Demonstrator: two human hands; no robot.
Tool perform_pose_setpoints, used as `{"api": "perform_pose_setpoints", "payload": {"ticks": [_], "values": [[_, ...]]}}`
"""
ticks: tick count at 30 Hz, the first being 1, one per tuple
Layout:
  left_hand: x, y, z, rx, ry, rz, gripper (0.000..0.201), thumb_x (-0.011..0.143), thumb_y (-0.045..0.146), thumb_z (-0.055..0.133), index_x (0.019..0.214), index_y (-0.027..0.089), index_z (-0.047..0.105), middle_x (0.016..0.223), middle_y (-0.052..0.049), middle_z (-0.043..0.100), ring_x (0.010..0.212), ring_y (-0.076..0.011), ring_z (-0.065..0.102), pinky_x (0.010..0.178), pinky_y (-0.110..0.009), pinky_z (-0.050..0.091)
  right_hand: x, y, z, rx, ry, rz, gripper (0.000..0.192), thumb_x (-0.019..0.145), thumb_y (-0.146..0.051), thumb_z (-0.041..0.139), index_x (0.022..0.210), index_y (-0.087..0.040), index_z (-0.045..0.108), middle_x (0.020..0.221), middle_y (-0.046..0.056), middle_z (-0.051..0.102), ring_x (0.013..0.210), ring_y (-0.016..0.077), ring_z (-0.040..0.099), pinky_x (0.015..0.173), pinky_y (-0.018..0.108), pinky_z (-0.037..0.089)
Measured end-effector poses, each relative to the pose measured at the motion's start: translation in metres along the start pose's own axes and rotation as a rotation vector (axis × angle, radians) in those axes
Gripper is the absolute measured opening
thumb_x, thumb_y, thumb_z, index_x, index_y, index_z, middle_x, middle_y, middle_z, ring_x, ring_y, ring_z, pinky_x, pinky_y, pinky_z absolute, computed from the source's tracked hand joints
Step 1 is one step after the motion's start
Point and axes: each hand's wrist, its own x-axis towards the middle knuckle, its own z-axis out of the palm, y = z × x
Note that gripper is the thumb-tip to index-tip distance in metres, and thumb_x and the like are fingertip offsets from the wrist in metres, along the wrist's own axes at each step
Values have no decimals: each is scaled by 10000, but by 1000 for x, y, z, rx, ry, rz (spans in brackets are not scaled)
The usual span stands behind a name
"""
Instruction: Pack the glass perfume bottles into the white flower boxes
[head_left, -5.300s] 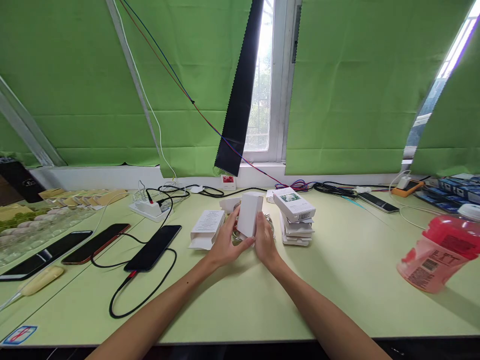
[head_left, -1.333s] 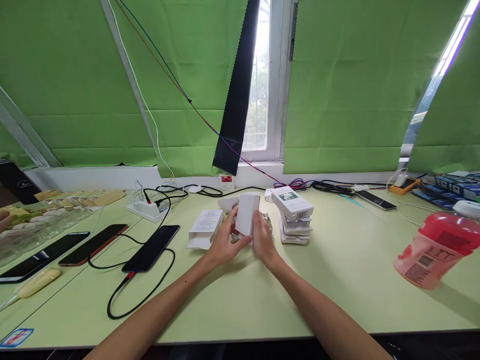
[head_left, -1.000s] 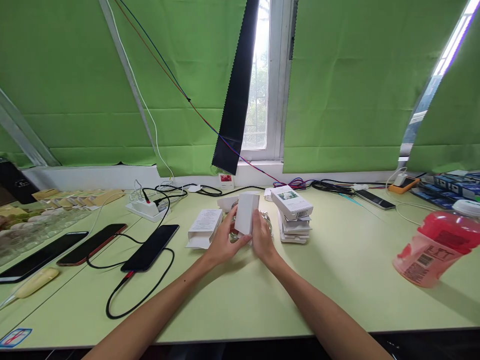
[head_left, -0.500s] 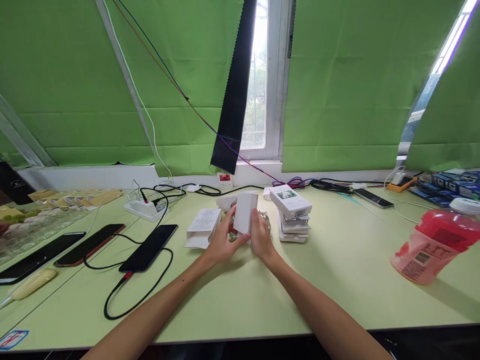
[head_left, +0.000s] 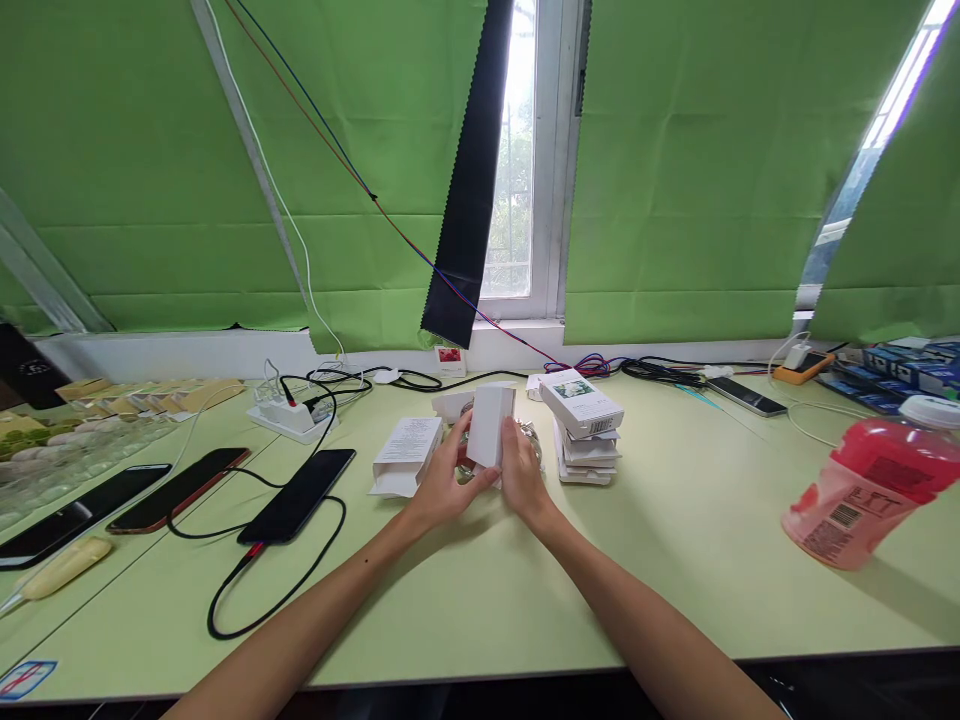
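— Between my palms: small white box [head_left: 490, 428], upright, just off the table [head_left: 480, 600]. Left hand [head_left: 442, 480] and right hand [head_left: 521, 478] both clasp it.
— Any change?
— None; same hold. Box stack [head_left: 585, 430] just right of the grip, open carton [head_left: 405, 456] left.

Plain white cardboard box [head_left: 491, 427]; pale green laminate desk [head_left: 675, 540]; translucent red plastic bottle [head_left: 862, 495]; glossy black phone [head_left: 296, 497].
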Motion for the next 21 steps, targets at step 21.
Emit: {"api": "perform_pose_setpoints", "payload": {"ticks": [21], "values": [[0,2,0,-15,-18,-7,863,864,490,749,1580,244,336,1438,-166,575,983,-259,702,769,-377,604,-1,-3,0,2,6,0,583,1049,-622,230,1118,-243,667,992,99,736,910,266,681,832,415,558]]}}
